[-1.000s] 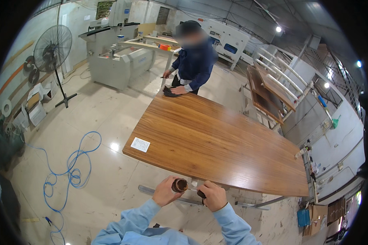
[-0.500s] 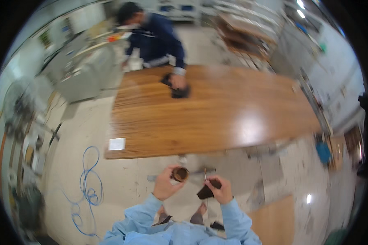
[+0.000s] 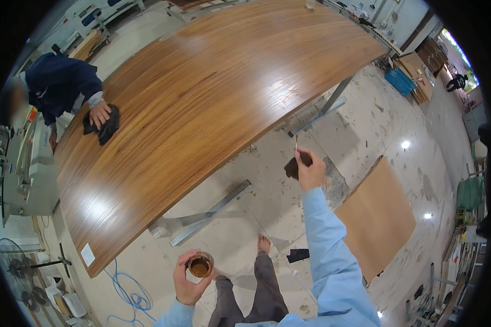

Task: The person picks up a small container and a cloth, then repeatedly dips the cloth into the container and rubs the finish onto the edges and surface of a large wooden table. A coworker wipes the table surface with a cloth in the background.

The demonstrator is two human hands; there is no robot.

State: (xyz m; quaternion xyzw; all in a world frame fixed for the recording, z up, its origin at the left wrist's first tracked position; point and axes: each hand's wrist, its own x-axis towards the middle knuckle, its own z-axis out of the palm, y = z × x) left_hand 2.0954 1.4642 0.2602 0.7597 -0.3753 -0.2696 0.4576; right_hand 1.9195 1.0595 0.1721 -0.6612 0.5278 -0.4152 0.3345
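My left hand [image 3: 186,286] is wrapped round a small round cup [image 3: 201,265] with brown liquid in it, held above the floor near my legs. In my right hand [image 3: 312,173] a thin pale stick [image 3: 296,143] with a dark tip points upward, pinched by the fingertips. A dark brown cloth [image 3: 292,169] is bunched in the same hand. Both hands are apart from the large wooden tabletop [image 3: 202,92], whose near edge runs diagonally beyond them. At the left, a co-worker's hand [image 3: 99,114] presses a black cloth [image 3: 111,129] on the wood.
Metal legs [image 3: 218,210] stick out below the tabletop. A brown board [image 3: 379,220] lies on the floor at my right, beside a small dark item [image 3: 298,255]. Blue hose [image 3: 128,297] coils at lower left, near a standing fan [image 3: 13,267]. A blue crate [image 3: 400,82] stands far right.
My view has turned to the right. My hands have moved apart: the right reaches farther out with stick and cloth, the left stays low with the cup. The co-worker now appears at the left.
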